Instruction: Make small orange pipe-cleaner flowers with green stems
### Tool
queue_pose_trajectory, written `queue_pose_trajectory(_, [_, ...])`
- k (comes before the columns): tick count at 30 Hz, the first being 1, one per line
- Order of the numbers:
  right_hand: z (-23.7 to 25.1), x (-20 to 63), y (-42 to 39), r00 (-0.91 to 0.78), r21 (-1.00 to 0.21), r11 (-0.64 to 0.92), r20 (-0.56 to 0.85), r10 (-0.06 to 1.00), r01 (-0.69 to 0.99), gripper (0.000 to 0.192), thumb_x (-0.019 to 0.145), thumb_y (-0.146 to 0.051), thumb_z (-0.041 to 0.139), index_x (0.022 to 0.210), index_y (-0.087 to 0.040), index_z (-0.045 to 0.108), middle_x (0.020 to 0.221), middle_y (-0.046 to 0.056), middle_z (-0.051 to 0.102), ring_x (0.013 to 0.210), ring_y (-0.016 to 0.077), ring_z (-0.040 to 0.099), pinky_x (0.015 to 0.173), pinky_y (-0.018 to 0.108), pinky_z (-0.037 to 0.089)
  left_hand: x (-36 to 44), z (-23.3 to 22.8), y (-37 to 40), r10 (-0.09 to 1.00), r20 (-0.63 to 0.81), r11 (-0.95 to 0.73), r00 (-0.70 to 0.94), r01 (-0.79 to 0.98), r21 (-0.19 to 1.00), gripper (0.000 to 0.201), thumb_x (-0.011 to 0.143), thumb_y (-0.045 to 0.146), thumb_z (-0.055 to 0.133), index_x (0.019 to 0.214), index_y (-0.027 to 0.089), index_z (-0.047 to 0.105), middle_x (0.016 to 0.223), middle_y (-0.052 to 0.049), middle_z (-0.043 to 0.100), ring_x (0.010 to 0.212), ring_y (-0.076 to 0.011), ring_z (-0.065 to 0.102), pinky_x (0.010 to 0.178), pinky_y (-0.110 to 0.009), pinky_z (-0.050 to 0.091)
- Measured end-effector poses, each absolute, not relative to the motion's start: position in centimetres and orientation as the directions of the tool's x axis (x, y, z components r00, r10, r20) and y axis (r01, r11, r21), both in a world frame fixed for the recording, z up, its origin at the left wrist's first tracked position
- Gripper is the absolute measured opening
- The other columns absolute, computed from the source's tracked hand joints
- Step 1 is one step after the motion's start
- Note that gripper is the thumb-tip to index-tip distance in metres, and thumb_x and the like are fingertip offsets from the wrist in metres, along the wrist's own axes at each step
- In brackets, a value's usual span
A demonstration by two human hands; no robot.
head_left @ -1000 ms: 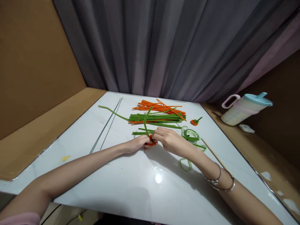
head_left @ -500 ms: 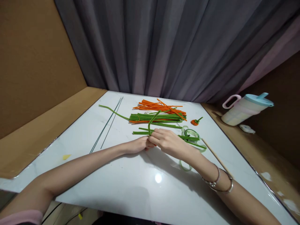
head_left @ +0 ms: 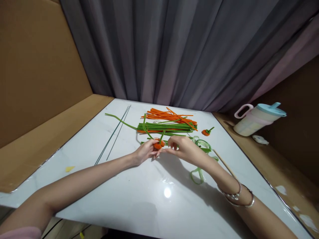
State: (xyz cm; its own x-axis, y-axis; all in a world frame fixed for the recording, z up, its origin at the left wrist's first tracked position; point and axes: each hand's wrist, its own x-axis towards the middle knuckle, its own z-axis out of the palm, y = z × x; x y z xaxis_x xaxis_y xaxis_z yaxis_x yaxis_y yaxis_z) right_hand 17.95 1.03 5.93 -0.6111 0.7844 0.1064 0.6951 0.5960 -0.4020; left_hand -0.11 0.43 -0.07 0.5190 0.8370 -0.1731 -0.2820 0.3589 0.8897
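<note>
My left hand [head_left: 145,151] and my right hand [head_left: 184,148] meet over the middle of the white table [head_left: 139,196]. Between their fingertips is a small orange pipe-cleaner piece [head_left: 158,145] with green pipe-cleaner ends sticking up from it. Both hands pinch this piece. Just behind lie a bundle of green pipe cleaners [head_left: 166,126] and a bundle of orange pipe cleaners [head_left: 169,115]. A finished small orange piece with a green stem [head_left: 206,132] lies to the right of the bundles.
Thin dark wires [head_left: 113,134] lie on the table's left. Pale green ribbon loops [head_left: 199,172] and a wooden stick [head_left: 224,163] lie by my right wrist. A pink jug with a blue lid [head_left: 259,119] stands on the brown ledge at right. A grey curtain hangs behind.
The hands lifted the orange piece slightly and turned it. The long green stem that stood up has been bent down and around, so only short green ends show above the fingers.
</note>
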Motion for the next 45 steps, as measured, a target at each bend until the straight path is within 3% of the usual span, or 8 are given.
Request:
queue_pose_trajectory(4, [5.5, 17.3, 0.6, -0.562, -0.406, 0.561, 0.131, 0.817, 0.722, 0.025, 0.083, -0.04, 0.06, 0.077, -0.017, 0.052, 0.071, 0.0, 0.058, 0.059, 0.0117, 0.049, 0.053, 0.023, 0.032, 0.2, 0.1, 0.0, 0.863, -0.159, 0.303, 0.479, -0.239, 0.923, 0.026, 0.082, 0.043, 0.046, 0.079, 0.018, 0.047, 0.063, 0.002, 0.048, 0.052, -0.0095, 0.044, 0.046, -0.019, 0.035])
queue_pose_trajectory(9, [5.4, 17.2, 1.3, -0.513, -0.669, 0.449, 0.117, 0.851, 0.592, 0.029, 0.084, -0.047, 0.055, 0.082, -0.017, 0.051, 0.061, -0.003, 0.053, 0.055, 0.0111, 0.046, 0.051, 0.022, 0.034, 0.5, -0.6, 0.0, 0.886, -0.101, 0.203, 0.453, -0.183, 0.962, 0.037, 0.082, 0.051, 0.048, 0.081, 0.015, 0.053, 0.06, 0.001, 0.052, 0.046, -0.0079, 0.04, 0.042, -0.019, 0.034])
queue_pose_trajectory(13, [5.5, 17.3, 1.4, -0.499, -0.759, 0.366, 0.062, 0.864, 0.539, 0.023, 0.084, -0.037, 0.053, 0.073, -0.017, 0.054, 0.054, -0.004, 0.05, 0.047, 0.0092, 0.043, 0.047, 0.02, 0.033, 0.4, -1.2, 0.1, 0.915, -0.099, 0.174, 0.39, -0.161, 0.971, 0.052, 0.08, 0.059, 0.049, 0.093, 0.01, 0.059, 0.061, -0.002, 0.057, 0.046, -0.01, 0.047, 0.042, -0.021, 0.037])
queue_pose_trajectory(16, [5.6, 17.3, 0.7, -0.562, -0.745, 0.393, 0.029, 0.826, 0.539, 0.022, 0.083, -0.026, 0.051, 0.063, -0.017, 0.052, 0.049, -0.004, 0.05, 0.042, 0.0085, 0.044, 0.046, 0.02, 0.033, 0.2, -0.7, 0.1, 0.934, -0.099, 0.198, 0.343, -0.268, 0.943, 0.054, 0.08, 0.058, 0.054, 0.107, 0.011, 0.06, 0.067, -0.003, 0.061, 0.053, -0.0128, 0.056, 0.047, -0.022, 0.042])
queue_pose_trajectory(22, [4.1, 17.1, -1.9, -0.539, -0.584, 0.575, 0.26, 0.801, 0.573, 0.015, 0.084, -0.018, 0.045, 0.077, -0.016, 0.059, 0.057, -0.001, 0.058, 0.047, 0.0095, 0.046, 0.05, 0.02, 0.033, -0.4, 1.1, -0.1, 0.949, -0.102, 0.242, 0.299, -0.478, 0.844, 0.039, 0.087, 0.046, 0.053, 0.11, 0.016, 0.063, 0.09, -0.008, 0.07, 0.088, -0.0177, 0.064, 0.078, -0.026, 0.047])
queue_pose_trajectory(34, [2.1, 19.7, -2.0, -0.415, -0.82, 0.322, 0.115, 0.903, 0.473, 0.024, 0.084, -0.032, 0.051, 0.079, -0.015, 0.067, 0.055, 0.0, 0.059, 0.044, 0.01, 0.046, 0.046, 0.022, 0.038, -0.4, 1.1, -0.4, 0.915, -0.138, 0.314, 0.38, -0.454, 0.834, 0.039, 0.092, 0.041, 0.046, 0.119, 0.015, 0.058, 0.098, -0.012, 0.071, 0.091, -0.0202, 0.066, 0.088, -0.034, 0.046])
queue_pose_trajectory(39, [2.6, 20.7, -1.2, -0.449, -0.754, 0.394, 0.148, 0.881, 0.525, 0.021, 0.084, -0.028, 0.05, 0.08, -0.015, 0.066, 0.058, 0.001, 0.062, 0.048, 0.0112, 0.048, 0.049, 0.022, 0.039, -0.9, 1.2, -0.2, 0.887, -0.149, 0.335, 0.437, -0.386, 0.86, 0.039, 0.09, 0.039, 0.051, 0.115, 0.011, 0.061, 0.091, -0.013, 0.072, 0.082, -0.0201, 0.068, 0.085, -0.033, 0.048])
queue_pose_trajectory(45, [2.8, 22.1, -0.4, -0.619, -0.439, 0.67, 0.278, 0.735, 0.598, 0.023, 0.083, -0.007, 0.038, 0.085, -0.014, 0.06, 0.074, 0.006, 0.064, 0.063, 0.014, 0.055, 0.058, 0.023, 0.041, -2.2, 2.1, 0.8, 0.764, -0.224, 0.427, 0.605, -0.213, 0.879, 0.039, 0.078, 0.032, 0.06, 0.109, 0.008, 0.064, 0.085, -0.013, 0.071, 0.091, -0.0299, 0.067, 0.08, -0.037, 0.048])
